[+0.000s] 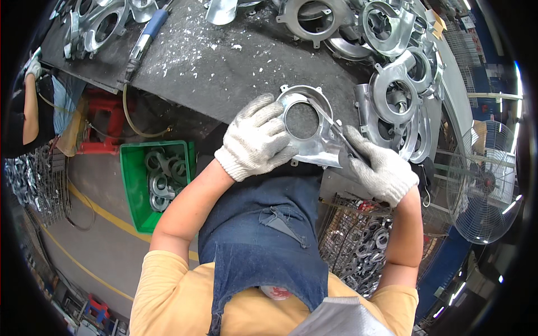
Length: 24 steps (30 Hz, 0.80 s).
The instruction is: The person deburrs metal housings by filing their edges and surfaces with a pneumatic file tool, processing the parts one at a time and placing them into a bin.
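My left hand (255, 138), in a white knitted glove, is closed on the left rim of a silvery cast-metal housing (317, 150) with a round opening and small lugs. The housing lies at the near edge of the dark worktable (224, 84). My right hand (381, 171), gloved alike, grips a slim metal hand tool (335, 126), a file or a scraper; I cannot tell which. Its narrow blade reaches over the right side of the housing's ring, by the opening. The fingers hide most of the handle.
Similar metal castings (395, 101) are heaped at the right and far right. More castings (103, 28) and a blue-handled air tool (152, 27) lie far left. A green bin (128, 185) and a wire basket (342, 235) hold parts below. A fan (486, 182) stands right; another person works far left.
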Tool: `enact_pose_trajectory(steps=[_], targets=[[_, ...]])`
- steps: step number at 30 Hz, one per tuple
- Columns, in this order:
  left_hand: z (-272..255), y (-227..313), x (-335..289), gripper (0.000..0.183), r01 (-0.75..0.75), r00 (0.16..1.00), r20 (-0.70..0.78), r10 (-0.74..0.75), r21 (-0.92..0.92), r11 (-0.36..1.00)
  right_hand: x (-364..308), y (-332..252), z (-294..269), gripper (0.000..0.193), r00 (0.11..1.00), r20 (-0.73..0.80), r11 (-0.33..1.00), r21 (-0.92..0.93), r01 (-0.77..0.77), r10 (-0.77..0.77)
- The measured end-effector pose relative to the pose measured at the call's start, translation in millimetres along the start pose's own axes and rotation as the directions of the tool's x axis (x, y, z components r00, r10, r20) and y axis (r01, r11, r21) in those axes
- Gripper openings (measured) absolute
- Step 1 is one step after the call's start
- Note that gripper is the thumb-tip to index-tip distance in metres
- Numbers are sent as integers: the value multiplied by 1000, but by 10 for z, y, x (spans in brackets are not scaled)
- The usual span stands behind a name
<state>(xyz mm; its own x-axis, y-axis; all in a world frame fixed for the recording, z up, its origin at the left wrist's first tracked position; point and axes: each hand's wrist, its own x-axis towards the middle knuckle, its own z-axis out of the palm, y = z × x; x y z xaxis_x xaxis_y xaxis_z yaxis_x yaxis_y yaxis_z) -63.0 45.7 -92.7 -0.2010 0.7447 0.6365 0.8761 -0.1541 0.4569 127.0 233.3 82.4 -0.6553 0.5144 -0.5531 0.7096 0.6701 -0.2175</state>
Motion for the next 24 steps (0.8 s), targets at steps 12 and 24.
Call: enact_pose_trajectory(steps=[12,24], targets=[[25,-29,46,34,-17,999,27,18,-26,1000,15,-68,-219,65,997,82,981,-191,14,2],[153,202,41,39,-76,980,185,67,42,996,-142,-93,43,73,988,108,978,-190,-85,107]])
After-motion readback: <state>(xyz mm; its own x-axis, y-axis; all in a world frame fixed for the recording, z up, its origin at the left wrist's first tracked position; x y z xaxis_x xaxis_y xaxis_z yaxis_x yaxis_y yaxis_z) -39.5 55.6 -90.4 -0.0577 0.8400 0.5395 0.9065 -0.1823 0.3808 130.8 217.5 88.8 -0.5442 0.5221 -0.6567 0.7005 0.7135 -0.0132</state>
